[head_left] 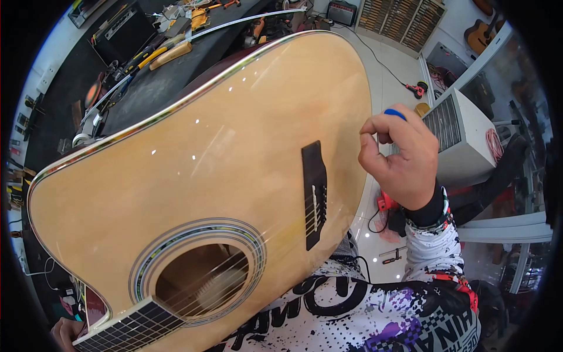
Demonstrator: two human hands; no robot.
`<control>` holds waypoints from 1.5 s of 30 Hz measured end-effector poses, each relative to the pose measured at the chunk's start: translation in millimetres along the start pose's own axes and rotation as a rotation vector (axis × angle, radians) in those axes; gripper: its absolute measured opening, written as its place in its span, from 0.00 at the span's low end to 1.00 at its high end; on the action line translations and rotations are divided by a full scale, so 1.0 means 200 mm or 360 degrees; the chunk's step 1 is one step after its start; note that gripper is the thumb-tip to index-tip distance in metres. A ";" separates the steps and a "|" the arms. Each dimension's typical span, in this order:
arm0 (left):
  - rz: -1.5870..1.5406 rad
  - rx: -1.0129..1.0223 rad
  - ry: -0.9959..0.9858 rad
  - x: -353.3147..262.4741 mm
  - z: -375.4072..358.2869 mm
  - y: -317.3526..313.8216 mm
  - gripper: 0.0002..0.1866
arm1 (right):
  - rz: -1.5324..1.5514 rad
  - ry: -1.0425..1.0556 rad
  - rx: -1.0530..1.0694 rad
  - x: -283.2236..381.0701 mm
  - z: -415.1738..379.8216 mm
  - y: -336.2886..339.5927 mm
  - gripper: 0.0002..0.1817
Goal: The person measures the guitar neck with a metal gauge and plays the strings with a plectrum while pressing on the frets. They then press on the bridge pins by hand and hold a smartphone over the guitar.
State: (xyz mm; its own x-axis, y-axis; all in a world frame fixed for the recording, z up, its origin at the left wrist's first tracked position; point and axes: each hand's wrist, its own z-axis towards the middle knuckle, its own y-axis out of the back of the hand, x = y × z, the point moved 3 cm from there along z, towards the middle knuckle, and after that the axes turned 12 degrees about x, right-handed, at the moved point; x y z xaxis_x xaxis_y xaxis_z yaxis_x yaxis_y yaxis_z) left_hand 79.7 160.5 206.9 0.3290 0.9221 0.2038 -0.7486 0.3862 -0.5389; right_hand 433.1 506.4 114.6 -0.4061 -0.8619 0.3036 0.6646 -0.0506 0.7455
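Note:
An acoustic guitar [258, 135] with a glossy pale top lies tilted across the person's lap. Its dark bridge [315, 196] carries strings that run over the round soundhole [202, 281] to the fretboard [132, 325] at the lower left. My right hand [402, 152] is raised beyond the guitar's right edge, thumb and forefinger pinched together, with a blue item showing at the fingers; what the pinch holds is too small to make out. At the bottom left corner, my left hand [67, 333] is wrapped round the guitar neck, partly hidden by it.
A dark workbench [152, 88] with hand tools stands behind the guitar. Right of my right hand is a white box-shaped unit [469, 135] with a grille. A red tool [417, 90] and its cable lie on the floor. Another guitar [482, 36] hangs at the upper right.

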 end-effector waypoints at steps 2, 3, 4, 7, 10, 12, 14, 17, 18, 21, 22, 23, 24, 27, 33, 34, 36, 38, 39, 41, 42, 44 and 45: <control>0.0006 0.0003 0.0029 0.01 0.00 -0.02 0.10 | 0.0078 -0.0040 -0.0005 0.00 -0.05 -0.01 0.10; 0.0040 0.0005 0.0048 0.02 -0.01 -0.02 0.10 | 0.0155 -0.0018 -0.0016 0.01 -0.06 -0.03 0.10; 0.0074 0.0007 0.0065 0.04 -0.02 -0.02 0.10 | 0.0232 0.0006 -0.0029 0.02 -0.07 -0.04 0.10; 0.0042 0.0052 0.0071 0.05 -0.03 -0.03 0.10 | 0.0258 0.0087 -0.0002 0.05 -0.08 -0.06 0.11; 0.0019 0.0076 0.0084 0.04 -0.03 -0.04 0.10 | 0.0258 0.0167 -0.0006 0.07 -0.09 -0.08 0.12; 0.0000 0.0081 0.0098 0.03 -0.02 -0.05 0.10 | 0.0234 0.0242 -0.0049 0.07 -0.09 -0.10 0.13; -0.0013 0.0115 0.0096 0.03 -0.02 -0.05 0.10 | 0.0215 0.0267 -0.0090 0.07 -0.09 -0.11 0.15; -0.0052 0.0124 0.0112 0.01 -0.02 -0.06 0.11 | 0.0218 0.0287 -0.0132 0.07 -0.09 -0.13 0.16; -0.0002 0.0137 0.0099 0.00 -0.01 -0.06 0.11 | 0.0222 0.0288 -0.0133 0.06 -0.08 -0.13 0.16; 0.0042 0.0152 0.0057 0.02 -0.02 -0.06 0.11 | 0.0112 0.0380 -0.0208 0.04 -0.05 -0.13 0.13; 0.0038 0.0150 0.0030 0.03 -0.03 -0.07 0.11 | 0.0123 0.0382 -0.0201 0.04 -0.04 -0.13 0.13; 0.0040 0.0150 0.0032 0.01 -0.02 -0.07 0.11 | 0.0134 0.0384 -0.0195 0.05 -0.03 -0.13 0.14; 0.0045 0.0115 0.0075 -0.01 -0.01 -0.06 0.11 | 0.0134 0.0385 -0.0197 0.04 -0.02 -0.13 0.14; 0.0113 -0.0107 0.0254 -0.11 0.04 -0.07 0.08 | 0.0088 0.0421 -0.0136 0.04 0.00 -0.11 0.15; 0.0337 -0.0771 0.0885 -0.32 0.12 -0.11 0.16 | 0.0198 -0.0071 -0.0399 -0.06 -0.14 -0.09 0.14; 0.0302 -0.0697 0.0973 -0.34 0.11 -0.09 0.14 | 0.0256 -0.0284 -0.0452 -0.11 -0.17 -0.09 0.12; 0.0241 -0.0397 0.1017 -0.39 0.10 0.02 0.12 | 0.0332 -0.0512 -0.0505 -0.23 -0.23 -0.14 0.11; 0.0178 -0.0086 0.1061 -0.38 0.08 0.03 0.13 | 0.0639 -0.0880 -0.0749 -0.43 -0.32 -0.25 0.13; 0.0180 -0.0137 0.1050 -0.38 0.07 0.03 0.14 | 0.0658 -0.0891 -0.0755 -0.52 -0.36 -0.31 0.13; 0.0188 -0.0230 0.1022 -0.33 0.04 0.00 0.17 | 0.0665 -0.1066 -0.0613 -0.69 -0.46 -0.47 0.17; 0.0212 -0.0212 0.1001 -0.19 -0.04 -0.04 0.17 | 0.0688 -0.1075 -0.0616 -0.74 -0.53 -0.55 0.17; 0.0283 -0.0134 0.0885 -0.22 -0.02 -0.01 0.17 | 0.1289 -0.1344 -0.0296 -0.76 -0.59 -0.74 0.20; 0.0343 -0.0068 0.0756 -0.24 -0.02 0.00 0.17 | 0.1305 -0.1347 -0.0298 -0.75 -0.61 -0.78 0.20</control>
State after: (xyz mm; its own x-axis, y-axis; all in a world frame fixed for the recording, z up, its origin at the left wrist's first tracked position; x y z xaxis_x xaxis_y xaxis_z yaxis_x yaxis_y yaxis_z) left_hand 66.4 116.9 193.3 0.4026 0.8636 -0.3033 -0.8071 0.1787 -0.5627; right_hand 466.3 582.3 -119.8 -0.0558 -0.0689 0.9961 0.9715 0.2264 0.0701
